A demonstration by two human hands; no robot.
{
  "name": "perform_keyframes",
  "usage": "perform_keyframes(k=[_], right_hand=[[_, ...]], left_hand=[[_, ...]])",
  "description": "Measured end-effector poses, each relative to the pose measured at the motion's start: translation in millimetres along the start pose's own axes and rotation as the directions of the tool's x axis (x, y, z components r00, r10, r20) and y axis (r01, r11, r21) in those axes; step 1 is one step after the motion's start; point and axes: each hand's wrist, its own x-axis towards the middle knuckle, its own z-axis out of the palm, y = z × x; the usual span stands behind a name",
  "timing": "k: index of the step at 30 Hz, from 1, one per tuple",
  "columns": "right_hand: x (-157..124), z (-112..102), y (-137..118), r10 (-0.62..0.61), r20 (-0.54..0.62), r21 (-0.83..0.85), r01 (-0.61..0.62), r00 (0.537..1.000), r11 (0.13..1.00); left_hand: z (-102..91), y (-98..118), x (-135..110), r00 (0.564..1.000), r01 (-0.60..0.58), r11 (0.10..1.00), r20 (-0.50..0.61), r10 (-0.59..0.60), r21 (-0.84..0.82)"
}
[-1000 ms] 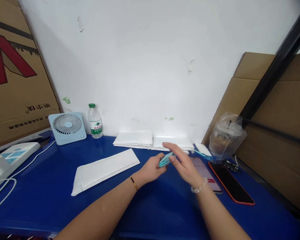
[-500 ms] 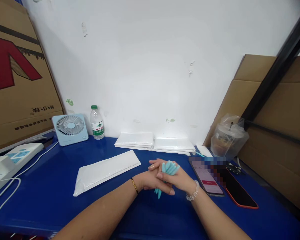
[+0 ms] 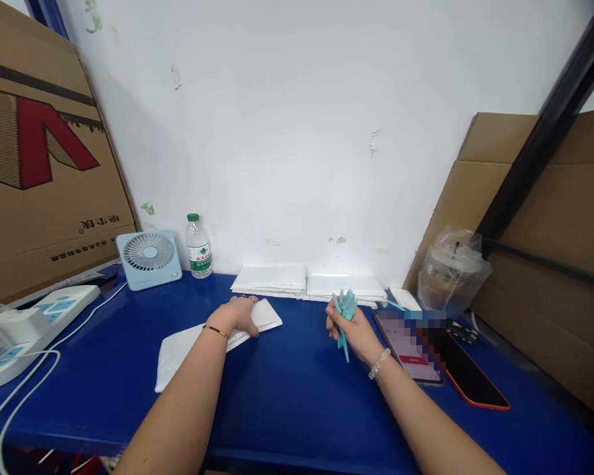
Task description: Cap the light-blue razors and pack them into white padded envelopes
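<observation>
My right hand (image 3: pixel 354 330) is closed round a bunch of light-teal pens (image 3: pixel 345 310), held upright above the blue table (image 3: pixel 297 396); their tips stick out below my fist. My left hand (image 3: pixel 237 315) rests on the near end of a white padded envelope (image 3: pixel 178 349) that lies flat on the table, fingers curled over its edge. The two hands are apart, the envelope to the left of the pens.
Two stacks of white envelopes (image 3: pixel 307 284) lie against the wall. A small fan (image 3: pixel 149 258) and a water bottle (image 3: pixel 198 247) stand at back left, a power strip (image 3: pixel 39 316) with cables at far left. Two phones (image 3: pixel 440 356) and a bagged drink cup (image 3: pixel 450 270) are right. Cardboard flanks both sides.
My hands, joined around the pens half a second ago, have parted. The left hand moved left onto the envelope; the right hand kept the pens and lifted them upright.
</observation>
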Motion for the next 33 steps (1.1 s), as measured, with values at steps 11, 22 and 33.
perform_keyframes(k=[11, 22, 33], right_hand=[[-23.2, -10.5, -40.4, -0.137, -0.038, -0.055, 0.135, 0.990, 0.989], [-70.0, 44.7, -70.2, -0.656, 0.365, -0.764, 0.615, 0.661, 0.195], [-109.3, 38.4, -83.4, -0.543, 0.479, -0.571, 0.714, 0.690, 0.405]], left_hand=[[-36.1, 47.4, -17.2, 0.935, -0.331, -0.431, -0.231, -0.269, -0.839], [26.3, 90.9, -73.9, 0.983, 0.127, -0.774, -0.026, 0.183, -0.620], [53.0, 101.1, -85.7, 0.968, 0.249, -0.866, 0.111, 0.223, -0.433]])
